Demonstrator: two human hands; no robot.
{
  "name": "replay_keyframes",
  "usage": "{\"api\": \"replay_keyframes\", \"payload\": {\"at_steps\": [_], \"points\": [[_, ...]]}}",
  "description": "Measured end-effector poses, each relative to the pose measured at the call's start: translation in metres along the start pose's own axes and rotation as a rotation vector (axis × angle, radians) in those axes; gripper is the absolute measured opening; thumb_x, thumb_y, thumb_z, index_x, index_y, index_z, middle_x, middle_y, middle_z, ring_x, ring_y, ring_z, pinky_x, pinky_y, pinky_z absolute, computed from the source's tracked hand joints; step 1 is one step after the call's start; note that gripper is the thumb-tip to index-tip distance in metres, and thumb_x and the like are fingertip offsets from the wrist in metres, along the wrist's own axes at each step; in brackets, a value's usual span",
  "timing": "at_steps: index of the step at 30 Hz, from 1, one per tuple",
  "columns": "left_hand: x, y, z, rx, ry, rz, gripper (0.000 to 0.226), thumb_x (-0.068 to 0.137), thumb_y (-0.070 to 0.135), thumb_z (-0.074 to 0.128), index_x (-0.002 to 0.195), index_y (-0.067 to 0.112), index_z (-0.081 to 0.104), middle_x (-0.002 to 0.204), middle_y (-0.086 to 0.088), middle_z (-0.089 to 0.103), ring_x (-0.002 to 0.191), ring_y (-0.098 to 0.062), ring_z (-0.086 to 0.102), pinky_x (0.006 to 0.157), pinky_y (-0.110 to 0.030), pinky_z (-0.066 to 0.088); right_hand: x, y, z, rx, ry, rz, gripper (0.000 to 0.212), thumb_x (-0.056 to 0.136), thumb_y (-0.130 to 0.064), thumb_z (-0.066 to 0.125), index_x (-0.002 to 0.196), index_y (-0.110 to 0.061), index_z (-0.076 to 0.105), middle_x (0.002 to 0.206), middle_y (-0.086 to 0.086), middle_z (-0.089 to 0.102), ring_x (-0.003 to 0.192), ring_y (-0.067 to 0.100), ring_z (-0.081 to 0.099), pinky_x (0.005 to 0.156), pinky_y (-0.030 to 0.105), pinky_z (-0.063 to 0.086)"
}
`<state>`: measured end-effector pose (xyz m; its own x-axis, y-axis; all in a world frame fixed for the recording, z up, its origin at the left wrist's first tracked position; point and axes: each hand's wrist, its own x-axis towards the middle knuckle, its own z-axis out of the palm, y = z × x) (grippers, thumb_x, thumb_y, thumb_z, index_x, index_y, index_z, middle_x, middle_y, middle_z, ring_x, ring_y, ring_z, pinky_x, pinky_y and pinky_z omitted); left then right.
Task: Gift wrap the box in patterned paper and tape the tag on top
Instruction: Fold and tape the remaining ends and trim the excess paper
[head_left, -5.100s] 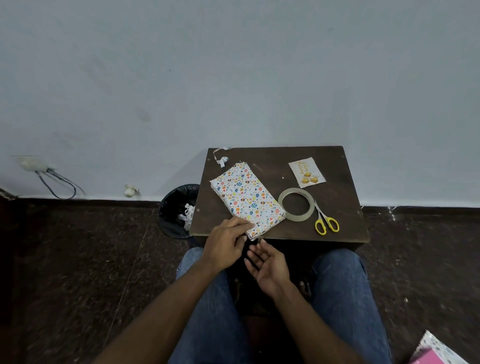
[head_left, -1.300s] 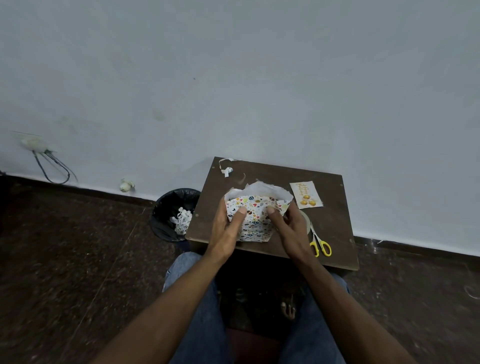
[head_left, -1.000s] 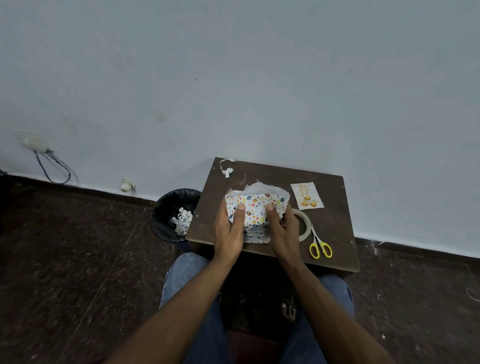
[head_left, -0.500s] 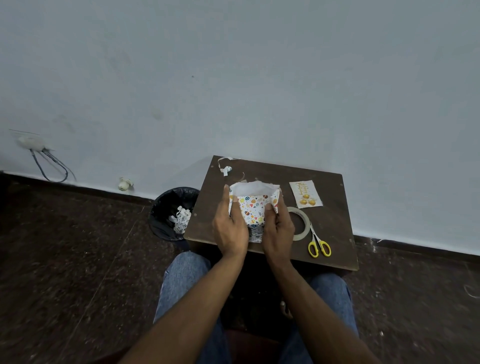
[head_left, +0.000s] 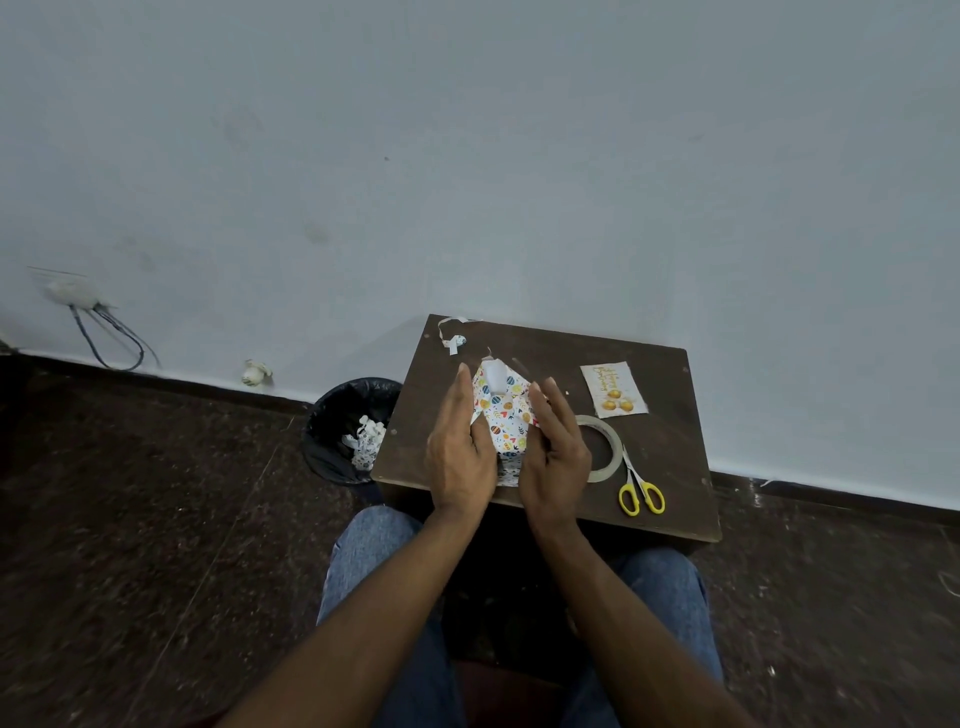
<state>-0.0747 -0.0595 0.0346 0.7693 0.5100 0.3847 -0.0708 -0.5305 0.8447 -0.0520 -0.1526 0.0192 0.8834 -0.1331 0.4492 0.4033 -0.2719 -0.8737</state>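
The box (head_left: 503, 415), wrapped in white paper with a colourful pattern, stands on end on the small dark table (head_left: 665, 457). Its top paper end is folded in to a point with the white underside showing. My left hand (head_left: 460, 447) presses flat against the box's left side with straight fingers. My right hand (head_left: 556, 452) presses its right side the same way. The gift tag (head_left: 613, 389), cream with yellow shapes, lies flat to the right. A tape roll (head_left: 605, 457) lies partly behind my right hand.
Yellow-handled scissors (head_left: 640, 491) lie near the table's front right edge. A curled paper scrap (head_left: 454, 340) sits at the back left corner. A black bin (head_left: 345, 431) with paper offcuts stands on the floor left of the table. The wall is close behind.
Both hands have slid from pinching the open top paper to lying flat along the box's sides. The top flaps, wide open a second ago, are now folded in to a point.
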Motion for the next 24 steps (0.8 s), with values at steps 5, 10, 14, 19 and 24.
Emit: {"api": "replay_keyframes", "payload": {"at_steps": [5, 10, 14, 19, 24], "points": [[-0.002, -0.005, -0.008, 0.032, -0.137, -0.004, 0.067, 0.093, 0.041, 0.029, 0.155, 0.017, 0.022, 0.158, 0.001, 0.033, 0.138, 0.002, 0.030, 0.107, -0.021, 0.033, -0.003, 0.002, 0.000, 0.010, 0.008, -0.017, 0.040, 0.089, -0.002, 0.052, 0.125, -0.011, 0.068, 0.141, 0.007, 0.056, 0.129, -0.004, 0.049, 0.094, 0.033, 0.053], [-0.001, -0.001, -0.007, -0.004, -0.116, -0.045, 0.065, 0.092, 0.038, 0.030, 0.154, 0.017, 0.026, 0.156, 0.000, 0.037, 0.136, -0.001, 0.037, 0.106, -0.022, 0.036, -0.002, 0.007, 0.003, 0.006, 0.023, -0.030, 0.036, 0.088, -0.004, 0.057, 0.120, -0.011, 0.071, 0.138, 0.010, 0.059, 0.127, 0.017, 0.055, 0.088, 0.050, 0.055], [-0.002, 0.002, -0.005, 0.029, -0.081, -0.043, 0.060, 0.094, 0.030, 0.032, 0.152, 0.013, 0.030, 0.156, -0.002, 0.036, 0.139, -0.002, 0.032, 0.108, -0.021, 0.034, -0.008, 0.003, 0.001, -0.066, -0.011, -0.086, 0.032, 0.093, -0.017, 0.054, 0.121, -0.010, 0.069, 0.140, 0.010, 0.056, 0.129, 0.019, 0.053, 0.094, 0.051, 0.052], [-0.003, 0.002, -0.013, 0.184, -0.155, 0.040, 0.065, 0.095, 0.039, 0.025, 0.154, 0.013, 0.024, 0.161, 0.002, 0.024, 0.143, -0.003, 0.025, 0.107, -0.022, 0.032, -0.008, 0.004, -0.005, -0.223, -0.090, -0.173, 0.034, 0.095, -0.024, 0.052, 0.120, -0.010, 0.070, 0.143, 0.011, 0.054, 0.133, 0.032, 0.050, 0.101, 0.054, 0.046], [0.001, 0.001, -0.025, 0.173, -0.326, 0.054, 0.072, 0.096, 0.055, 0.026, 0.157, 0.020, 0.011, 0.164, 0.008, 0.013, 0.145, 0.005, 0.014, 0.112, -0.019, 0.024, -0.007, 0.005, -0.014, -0.247, -0.166, -0.189, 0.037, 0.097, -0.029, 0.049, 0.125, -0.014, 0.068, 0.148, 0.006, 0.050, 0.138, 0.028, 0.045, 0.104, 0.052, 0.043]]}}
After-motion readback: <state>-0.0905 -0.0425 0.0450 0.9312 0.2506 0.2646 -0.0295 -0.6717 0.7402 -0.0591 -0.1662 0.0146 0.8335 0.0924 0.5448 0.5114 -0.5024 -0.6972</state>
